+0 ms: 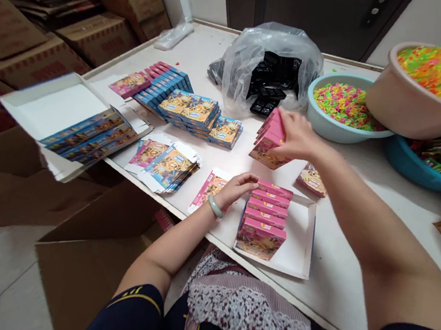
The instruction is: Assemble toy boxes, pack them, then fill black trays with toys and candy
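Head view, clock taken from the shallow white cardboard tray [299, 240] on the white table [333, 250]. The tray sat at the near edge, five printed pink cardboard boxes [261, 239] standing in its left half.

Right hand [297, 134] gripped a bundle of matching pink boxes [268, 156] at 12, above the table; at least three, exact count unclear. Left hand [237, 190], at 11, was loosely curled, fingertips on the rearmost box in the tray; couldn't tell if it pinched.

Clutter: one loose flat-lying pink box [312, 181] at 1, just beside the tray near the right forearm. Three round plastic basins hemmed in the right side: light-blue [330, 131] at 1, beige-pink [398, 110] and dark-blue [414, 171] at 2. One clear plastic bag [240, 59] of black plastic trays blocked 12, behind the bundle. One flat pink carton [213, 185] at 10; blue printed boxes [225, 130] stacked between 10 and 11, too overlapped to count.
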